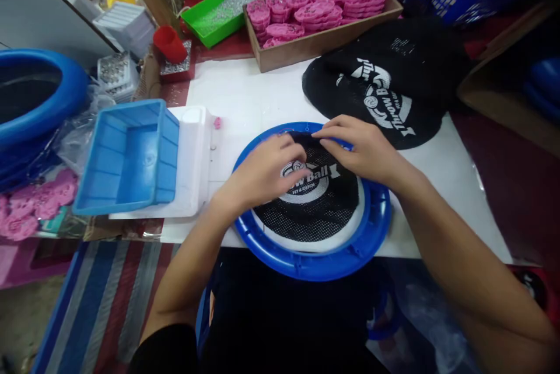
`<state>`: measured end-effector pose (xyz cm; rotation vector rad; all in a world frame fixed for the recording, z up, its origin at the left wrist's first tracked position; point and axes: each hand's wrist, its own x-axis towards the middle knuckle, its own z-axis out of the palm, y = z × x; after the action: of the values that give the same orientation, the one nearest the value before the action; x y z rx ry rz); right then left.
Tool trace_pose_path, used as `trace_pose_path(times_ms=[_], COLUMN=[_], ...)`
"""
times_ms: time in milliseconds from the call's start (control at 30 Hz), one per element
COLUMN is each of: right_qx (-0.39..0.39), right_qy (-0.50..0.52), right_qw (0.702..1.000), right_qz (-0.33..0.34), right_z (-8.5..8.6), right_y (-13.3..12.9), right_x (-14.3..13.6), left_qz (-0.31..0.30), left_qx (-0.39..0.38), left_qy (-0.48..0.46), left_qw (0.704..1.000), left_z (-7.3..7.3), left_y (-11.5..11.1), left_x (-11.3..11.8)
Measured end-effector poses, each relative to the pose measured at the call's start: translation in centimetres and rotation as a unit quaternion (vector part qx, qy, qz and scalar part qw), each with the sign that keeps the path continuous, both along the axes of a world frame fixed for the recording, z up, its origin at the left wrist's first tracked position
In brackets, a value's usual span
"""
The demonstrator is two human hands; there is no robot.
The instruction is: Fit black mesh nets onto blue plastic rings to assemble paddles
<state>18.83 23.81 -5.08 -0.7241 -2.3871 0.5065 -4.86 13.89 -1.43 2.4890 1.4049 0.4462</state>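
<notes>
A blue ring (377,228) lies on the white sheet at the table's front edge. Inside it rests a round black mesh piece (315,216) printed with white "Ball" lettering, its lower edge short of the ring. My left hand (273,170) is over the mesh's upper left, fingers curled, its fingertips at the mesh's top edge. Thumb and fingers of my right hand (359,146) pinch the top edge of the same mesh, near the ring's upper rim. More printed black mesh pieces (324,85) are piled behind my right hand.
A blue bin (168,155) stands on a white tray (195,170) at the left. Behind are a red cup (170,44), a green tray (214,35) of small metal parts and a cardboard box (301,50) of pink pieces. Blue rings (65,94) are stacked far left.
</notes>
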Motion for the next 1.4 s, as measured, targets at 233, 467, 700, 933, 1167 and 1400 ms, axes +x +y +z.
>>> trace_pose_path(times_ms=[233,467,700,933,1167,1400], right_qx=[-0.001,-0.003,0.065,0.124,0.089,0.056], right_qy=[-0.011,-0.001,0.079,0.101,0.111,0.138], right_qw=[0.996,0.996,0.986,0.984,0.989,0.987], right_qz=[-0.086,-0.086,-0.129,-0.08,-0.032,-0.057], right_z=[2.0,-0.6,-2.1,-3.2,-2.9,-3.0], right_y=[-10.6,-19.3,-19.9,-20.0,-19.4,-19.4], right_x=[4.2,2.3,1.0,1.0,1.7,1.8], left_qz=[-0.094,-0.094,0.019,0.037,0.044,0.111], left_qx=[-0.157,-0.099,0.117,0.235,0.23,0.196], left_qy=[0.111,0.054,-0.059,-0.092,-0.143,-0.188], left_qw=[0.977,0.989,0.991,0.967,0.962,0.956], left_z=[0.0,-1.4,-2.6,-5.1,-6.2,-6.5], left_y=[-7.1,-7.6,-13.4,-15.0,-15.6,-15.6], left_x=[2.7,2.6,3.9,4.4,4.4,5.7])
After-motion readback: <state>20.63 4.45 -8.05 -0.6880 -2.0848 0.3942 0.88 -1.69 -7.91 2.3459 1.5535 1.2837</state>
